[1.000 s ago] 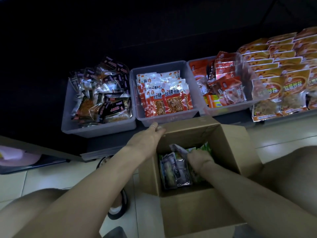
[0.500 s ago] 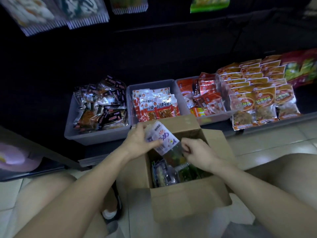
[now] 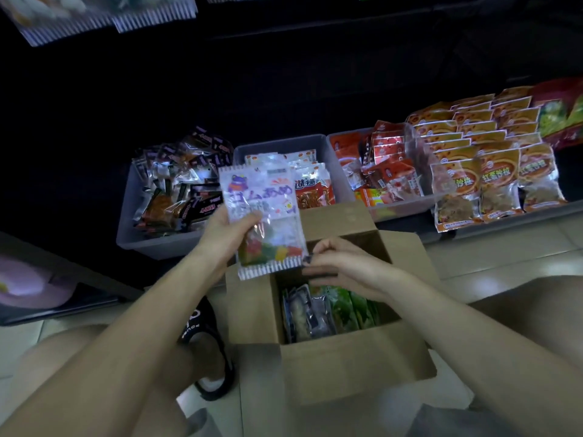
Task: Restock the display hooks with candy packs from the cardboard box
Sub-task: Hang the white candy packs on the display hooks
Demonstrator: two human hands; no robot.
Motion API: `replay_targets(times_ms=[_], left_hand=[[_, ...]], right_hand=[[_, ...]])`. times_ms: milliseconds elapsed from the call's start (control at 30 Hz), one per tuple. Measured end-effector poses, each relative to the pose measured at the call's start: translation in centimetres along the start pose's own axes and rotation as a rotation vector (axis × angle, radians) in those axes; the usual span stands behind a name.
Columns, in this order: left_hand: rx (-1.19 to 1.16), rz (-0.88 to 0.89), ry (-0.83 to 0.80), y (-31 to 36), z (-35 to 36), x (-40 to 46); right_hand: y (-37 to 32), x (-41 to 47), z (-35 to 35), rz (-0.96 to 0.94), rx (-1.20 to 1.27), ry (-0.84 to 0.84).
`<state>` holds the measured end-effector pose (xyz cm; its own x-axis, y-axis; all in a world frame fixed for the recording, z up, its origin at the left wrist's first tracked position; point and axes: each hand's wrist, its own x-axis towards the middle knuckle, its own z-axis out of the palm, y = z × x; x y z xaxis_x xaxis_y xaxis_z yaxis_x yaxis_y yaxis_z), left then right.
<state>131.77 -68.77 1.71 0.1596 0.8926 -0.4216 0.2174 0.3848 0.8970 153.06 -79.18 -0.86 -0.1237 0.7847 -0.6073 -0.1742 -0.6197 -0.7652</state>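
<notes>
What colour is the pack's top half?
White with purple lettering on the pack, seen in the head view.

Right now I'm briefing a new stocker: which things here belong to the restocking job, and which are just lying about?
Part of the job:
candy pack, gripped by the left hand
right hand, pinching its lower corner
cardboard box with more packs
hanging packs above

Just lying about:
three grey bins of snacks
orange shelf packs
black sandal
</notes>
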Motion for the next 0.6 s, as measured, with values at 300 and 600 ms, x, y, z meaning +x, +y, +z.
replay_targets(times_ms=[300, 600], left_hand=[[-0.028, 0.075, 0.112, -0.1, -1.1, 4.0], [-0.088, 0.066, 0.09, 1.7, -1.1, 5.9]], right_hand=[[6.6, 10.9, 0.7, 0.415, -0.884, 0.014], [17.0, 19.1, -0.6, 0.495, -0.733, 0.053]])
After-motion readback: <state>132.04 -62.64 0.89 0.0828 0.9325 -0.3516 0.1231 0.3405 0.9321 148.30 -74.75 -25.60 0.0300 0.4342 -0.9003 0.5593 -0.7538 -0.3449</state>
